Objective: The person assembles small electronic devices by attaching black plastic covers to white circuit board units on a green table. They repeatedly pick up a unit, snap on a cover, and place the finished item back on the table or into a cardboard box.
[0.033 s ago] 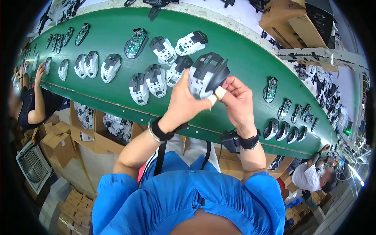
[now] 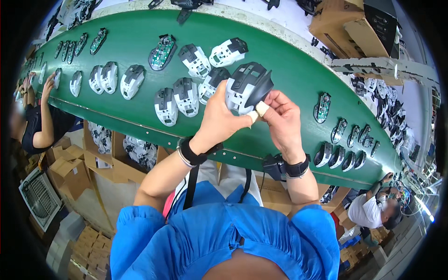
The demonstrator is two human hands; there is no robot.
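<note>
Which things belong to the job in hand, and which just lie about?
Work: mouse shell in left hand and right hand; likely nearby shells, circuit-board bases, green bench.
Lying about, seemingly: cardboard box, upper right; brown boxes, lower left.

Table [image 2: 303, 84]: bright, evenly lit, edges bowed into an arch toward 12 o'clock
Mouse shell [image 2: 243, 88]: fairly sharp, slightly above centre, softly shaded
Lamp strip [image 2: 425, 211]: white glare at 4 o'clock
Green light [image 2: 414, 157]: small glow at 3 o'clock
Stacked cartons [image 2: 91, 247]: dimmer, softer at 8 o'clock
Co-worker's head [image 2: 390, 211]: smeared blur at 4 o'clock
Fisheye edges: stretched, blackening toward 3 and 9 o'clock
</note>
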